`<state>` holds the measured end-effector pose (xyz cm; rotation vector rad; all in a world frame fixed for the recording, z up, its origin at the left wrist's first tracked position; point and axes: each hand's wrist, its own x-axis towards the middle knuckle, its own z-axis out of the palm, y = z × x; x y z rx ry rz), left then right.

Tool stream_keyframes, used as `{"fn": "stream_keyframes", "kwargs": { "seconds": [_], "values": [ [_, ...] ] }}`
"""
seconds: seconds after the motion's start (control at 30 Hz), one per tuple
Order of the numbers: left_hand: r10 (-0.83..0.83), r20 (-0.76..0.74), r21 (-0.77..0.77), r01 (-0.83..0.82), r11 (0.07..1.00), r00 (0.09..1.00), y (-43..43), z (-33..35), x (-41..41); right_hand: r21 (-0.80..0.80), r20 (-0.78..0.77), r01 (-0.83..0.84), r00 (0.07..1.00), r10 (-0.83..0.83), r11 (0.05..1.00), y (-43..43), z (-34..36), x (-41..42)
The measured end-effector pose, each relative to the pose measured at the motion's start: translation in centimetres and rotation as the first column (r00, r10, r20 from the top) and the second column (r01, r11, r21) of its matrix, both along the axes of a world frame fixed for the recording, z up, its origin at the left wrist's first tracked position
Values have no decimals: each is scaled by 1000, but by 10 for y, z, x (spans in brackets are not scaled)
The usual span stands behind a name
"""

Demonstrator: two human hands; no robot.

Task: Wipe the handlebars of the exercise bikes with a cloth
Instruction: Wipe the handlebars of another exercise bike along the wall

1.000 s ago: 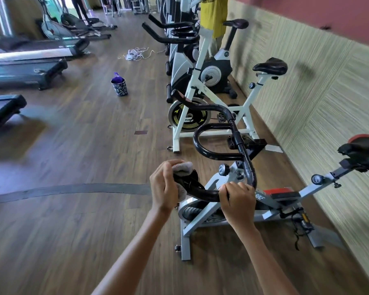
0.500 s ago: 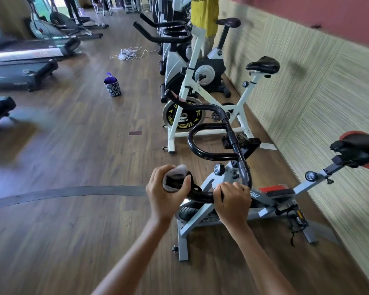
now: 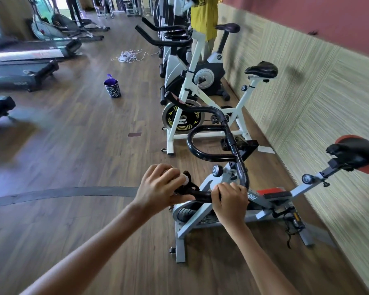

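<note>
A grey exercise bike (image 3: 200, 218) stands below me with black looped handlebars (image 3: 232, 143). My left hand (image 3: 160, 186) grips a pale cloth (image 3: 184, 177) wrapped round the near left tip of the bar; only a small edge of cloth shows past my fingers. My right hand (image 3: 230, 201) holds the same bar a short way to the right, fingers curled over it. Beyond stands a white exercise bike (image 3: 200, 86) with its own black handlebars (image 3: 164, 39).
A dark patterned cup (image 3: 112, 88) with purple contents sits on the wooden floor to the left. White cable (image 3: 128, 55) lies further back. Treadmills (image 3: 21, 71) line the left side. A person in a yellow shirt (image 3: 203, 15) stands behind the white bike. The wall runs along the right.
My left hand has rolled over the bar tip, so the cloth is now mostly hidden under my fingers. My right hand keeps its hold. The view has shifted slightly.
</note>
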<state>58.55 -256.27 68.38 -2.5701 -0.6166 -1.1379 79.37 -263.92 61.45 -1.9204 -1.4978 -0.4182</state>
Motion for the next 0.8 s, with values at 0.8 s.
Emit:
{"fn": "stream_keyframes", "kwargs": {
  "seconds": [0.8],
  "values": [
    [491,-557,265,-417,869,670,-34,19,48,-130,106,-155,980,169,979,0,20,26]
  ]
}}
